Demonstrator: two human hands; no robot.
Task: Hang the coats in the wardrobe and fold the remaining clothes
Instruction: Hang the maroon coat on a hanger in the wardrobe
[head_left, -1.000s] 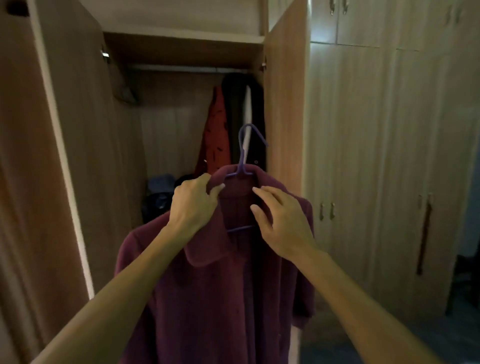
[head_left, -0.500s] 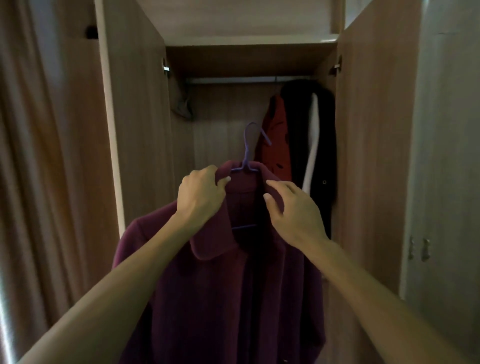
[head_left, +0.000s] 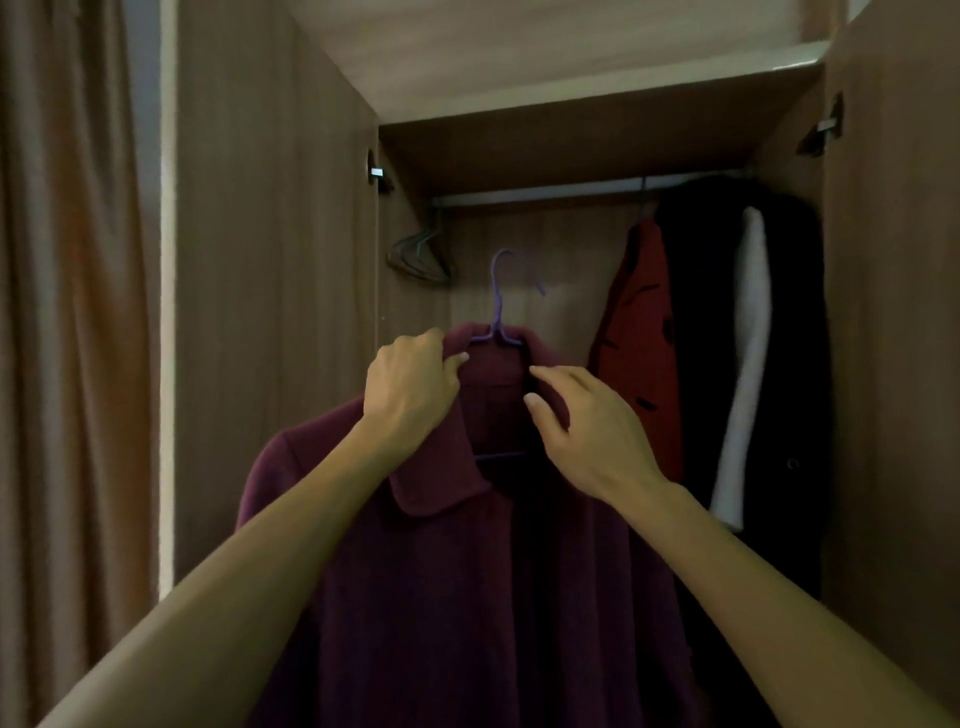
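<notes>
Head view, dim light, facing an open wardrobe (head_left: 270, 260).

- Maroon coat (head_left: 467, 597): held up in front of the wardrobe opening, on a purple hanger (head_left: 497, 312). Collar uppermost, body hanging straight down between the forearms.
- Hanger hook: upright, below the rail (head_left: 545, 193) and apart from it; not hooked on.
- Left hand (head_left: 410, 384): fingers curled over the coat's left shoulder next to the hanger neck, gripping the cloth.
- Right hand (head_left: 587, 436): fingers bent, thumb and forefinger closing on the right edge of the collar.
- On the rail, right end: red coat (head_left: 641, 353) with dark buttons, then a black coat (head_left: 696, 338) with a white strip (head_left: 748, 364) down its front. Whether the strip is a lining or a separate garment, cannot tell.
- On the rail, far left: a few dark empty hangers (head_left: 421, 254) bunched together against the side wall.
- A shelf board (head_left: 571, 140) runs above the rail.
- A brown curtain (head_left: 67, 312) hangs left of the wardrobe door.
</notes>
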